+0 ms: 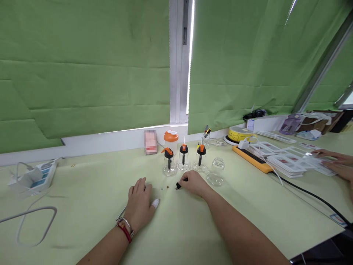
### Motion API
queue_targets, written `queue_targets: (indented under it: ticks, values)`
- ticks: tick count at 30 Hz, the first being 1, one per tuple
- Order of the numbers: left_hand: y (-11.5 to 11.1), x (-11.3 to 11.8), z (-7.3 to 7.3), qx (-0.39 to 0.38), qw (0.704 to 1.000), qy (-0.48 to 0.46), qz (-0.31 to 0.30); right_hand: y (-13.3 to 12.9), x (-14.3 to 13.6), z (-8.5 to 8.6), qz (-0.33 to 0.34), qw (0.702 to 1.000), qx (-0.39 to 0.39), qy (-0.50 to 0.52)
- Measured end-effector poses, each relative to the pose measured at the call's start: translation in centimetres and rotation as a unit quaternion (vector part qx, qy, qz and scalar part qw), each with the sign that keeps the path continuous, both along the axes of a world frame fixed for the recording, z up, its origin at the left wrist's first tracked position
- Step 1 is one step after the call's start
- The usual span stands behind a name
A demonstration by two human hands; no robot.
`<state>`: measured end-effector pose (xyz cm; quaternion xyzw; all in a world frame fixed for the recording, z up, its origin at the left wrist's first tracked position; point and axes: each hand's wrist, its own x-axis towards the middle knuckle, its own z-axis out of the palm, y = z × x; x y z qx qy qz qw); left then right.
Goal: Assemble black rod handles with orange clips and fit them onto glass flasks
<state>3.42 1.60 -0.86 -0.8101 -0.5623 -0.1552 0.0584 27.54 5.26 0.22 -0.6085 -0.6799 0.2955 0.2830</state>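
Observation:
My left hand [139, 204] lies palm down on the table, fingers slightly curled, with a white wrap on the thumb. A small dark bit shows by its fingertips, mostly hidden. Beside the wrist lies a thin metal rod [121, 212]. Between the thumb and fingers of my right hand [194, 183] is a small black piece [179, 185] with a metallic end, held just over the tabletop. Two tiny parts, one brownish [167, 187] and one silvery [161, 188], lie between the hands. An uncapped glass jar [216, 172] stands by my right wrist.
Behind my hands stand three glass jars with black-and-orange tops [183, 158] and an orange-lidded cup [171, 140]. An orange power strip [252, 159], stacked white cards [286, 163] and another person's hands [336, 162] are rightward. A white power strip [45, 178] lies left.

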Motion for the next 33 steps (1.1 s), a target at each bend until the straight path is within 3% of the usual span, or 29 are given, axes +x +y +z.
queue_targets:
  ticks: [7,10,18,26,33]
  values:
    - [-1.6,2.1,0.7,-0.029,0.979,0.033,-0.199,0.2,0.1,0.0,0.003,1.0,0.01,-0.004]
    - [-2.1,3.4,0.9,-0.069,0.967,0.036,-0.244,0.4,0.2,-0.2,0.008,1.0,0.004,0.006]
    - [-0.6,5.9,0.7,-0.077,0.968,0.023,-0.236,0.9,1.2,-0.9,0.006,0.999,-0.029,0.025]
    - [0.2,6.0,1.1,-0.068,0.968,0.027,-0.238,1.4,2.7,-0.3,-0.055,0.998,-0.002,-0.013]
    - [1.1,6.0,1.7,-0.084,0.962,0.022,-0.26,0.8,3.3,-0.4,0.086,0.994,-0.057,-0.04]
